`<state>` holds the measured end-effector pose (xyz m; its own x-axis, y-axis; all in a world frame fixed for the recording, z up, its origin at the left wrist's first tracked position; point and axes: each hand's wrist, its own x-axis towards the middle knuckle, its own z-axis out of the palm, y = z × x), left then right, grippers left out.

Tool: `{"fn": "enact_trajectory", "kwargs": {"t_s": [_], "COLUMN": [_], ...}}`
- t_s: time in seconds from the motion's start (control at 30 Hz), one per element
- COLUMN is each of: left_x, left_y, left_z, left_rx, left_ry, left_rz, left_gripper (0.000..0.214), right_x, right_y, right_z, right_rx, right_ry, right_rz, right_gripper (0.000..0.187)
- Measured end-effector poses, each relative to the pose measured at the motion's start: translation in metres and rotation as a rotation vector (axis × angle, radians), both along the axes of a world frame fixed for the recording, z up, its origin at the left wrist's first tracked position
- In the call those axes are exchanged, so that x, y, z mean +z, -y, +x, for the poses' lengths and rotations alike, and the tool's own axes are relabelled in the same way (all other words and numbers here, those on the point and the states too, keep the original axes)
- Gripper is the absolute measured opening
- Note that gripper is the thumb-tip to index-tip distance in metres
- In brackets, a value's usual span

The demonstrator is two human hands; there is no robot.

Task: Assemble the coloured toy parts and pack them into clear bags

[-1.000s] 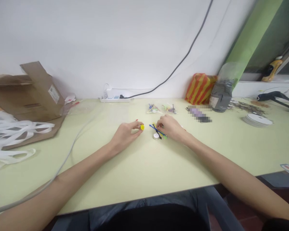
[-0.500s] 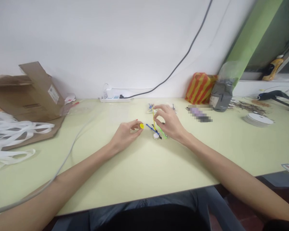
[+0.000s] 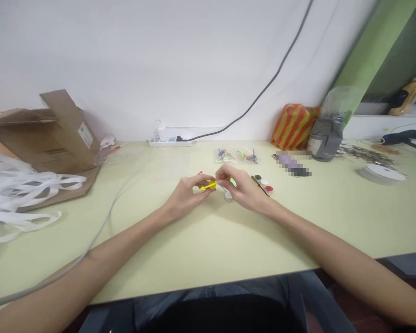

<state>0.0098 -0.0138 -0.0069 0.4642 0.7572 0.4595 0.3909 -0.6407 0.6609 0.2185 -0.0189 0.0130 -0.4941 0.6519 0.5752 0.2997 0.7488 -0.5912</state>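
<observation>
My left hand (image 3: 183, 193) pinches a small round yellow disc (image 3: 212, 185) above the table. Across the disc lies a yellow arrow-shaped strip (image 3: 205, 188), pinched at its other end by the thumb and fingers of my right hand (image 3: 240, 188). A small red tip (image 3: 200, 173) shows behind my left fingers. Beneath my right hand sits a white round piece (image 3: 228, 196), and part of a green strip (image 3: 233, 182) shows by the fingers. To the right are black (image 3: 258, 177), white (image 3: 264, 183) and red round pieces (image 3: 269, 188), beside a thin black strip (image 3: 259, 185).
Behind my hands lie clear bags of coloured pieces (image 3: 224, 156). A power strip (image 3: 171, 142) stands against the wall. At left are a cardboard box (image 3: 60, 143), white straps (image 3: 38, 189) and a grey cable (image 3: 106, 212). A striped bag (image 3: 293, 127) and a ribbon roll (image 3: 383, 174) are at right.
My right hand has come down and left with the yellow strip, from upright to lying across the yellow disc. Both hands now meet. The round pieces at right have come into view.
</observation>
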Motion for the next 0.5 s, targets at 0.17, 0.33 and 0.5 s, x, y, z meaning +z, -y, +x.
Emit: {"fn": "enact_trajectory", "kwargs": {"t_s": [0.17, 0.33, 0.5], "left_x": [-0.0020, -0.0017, -0.0014], "left_y": [-0.0002, -0.0007, 0.0007], "left_z": [-0.0007, -0.0012, 0.0005], "left_rx": [0.029, 0.025, -0.007], "left_ry": [0.012, 0.010, 0.010], "left_rz": [0.040, 0.038, 0.033], "left_gripper": [0.019, 0.024, 0.023], "right_x": [-0.0045, -0.0056, -0.0099], "right_y": [-0.0021, -0.0028, -0.0093], "right_z": [-0.0033, -0.0035, -0.0016], "right_rx": [0.043, 0.030, 0.063], "right_ry": [-0.073, -0.140, -0.240], "right_rz": [-0.183, -0.281, -0.418], "right_gripper": [0.010, 0.024, 0.034]}}
